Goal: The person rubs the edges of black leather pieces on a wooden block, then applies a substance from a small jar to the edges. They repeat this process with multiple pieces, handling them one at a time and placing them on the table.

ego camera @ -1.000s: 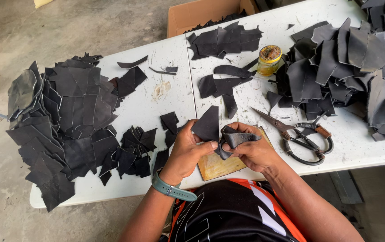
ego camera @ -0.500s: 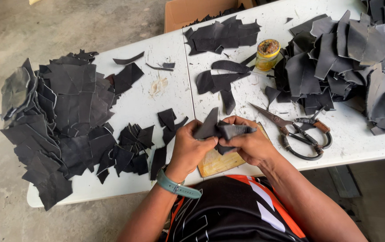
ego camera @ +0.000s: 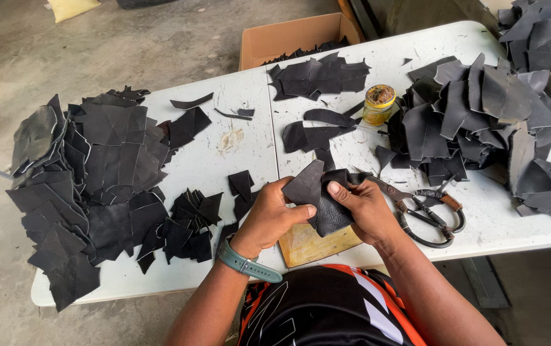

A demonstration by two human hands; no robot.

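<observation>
Leather piece [ego camera: 317, 195] tilts, corner pointing up-left, pinched between both hands.

Both hands, left [ego camera: 269, 218] and right [ego camera: 368, 211], gripped a black leather piece [ego camera: 319, 195] above the white desk [ego camera: 211, 160], scissors [ego camera: 426, 208] beside.

My white folding table [ego camera: 211, 160], scuffed. On it: big black leather heap [ego camera: 89, 186] at left, another pile [ego camera: 480, 122] at right, small scraps [ego camera: 192, 221] btwn, scissors [ego camera: 426, 208], glue jar [ego camera: 378, 104], wood board [ego camera: 314, 243] at near edge.
</observation>
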